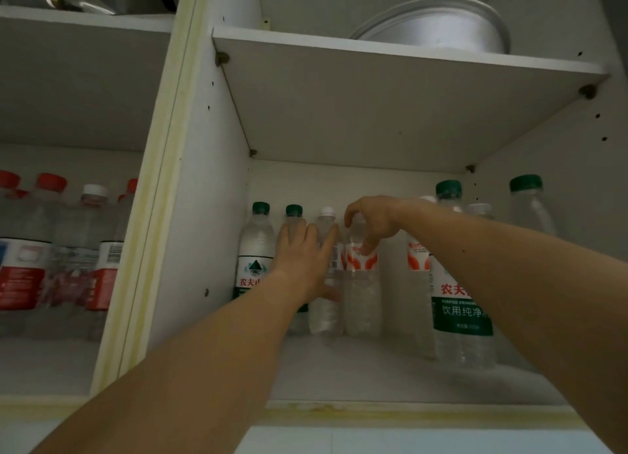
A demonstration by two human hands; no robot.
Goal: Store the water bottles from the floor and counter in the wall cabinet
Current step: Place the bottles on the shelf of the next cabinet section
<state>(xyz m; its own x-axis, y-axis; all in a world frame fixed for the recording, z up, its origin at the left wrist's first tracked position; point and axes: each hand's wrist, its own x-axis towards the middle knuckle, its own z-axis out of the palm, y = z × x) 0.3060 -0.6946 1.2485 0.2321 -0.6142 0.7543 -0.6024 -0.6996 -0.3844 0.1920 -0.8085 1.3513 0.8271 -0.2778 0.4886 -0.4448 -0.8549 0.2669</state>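
I am reading the orange-label bottle (pixel 361 273) as the piece being seated: it is standing upright, long axis vertical, on the lower shelf (pixel 373 368) of the wall cabinet. The right hand (pixel 372 220) is arching over its neck from above, fingers curled round the top. Just left of that bottle, the left hand (pixel 302 253) is pressing flat, fingers straight, against the white-cap bottle (pixel 327 304) and its green-cap neighbour (pixel 294 215). My judgement: the right hand is the nearer, so release falls to it.

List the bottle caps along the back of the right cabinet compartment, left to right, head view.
Green cap → green cap → white cap → right hand over a bottle top → green cap → green cap.
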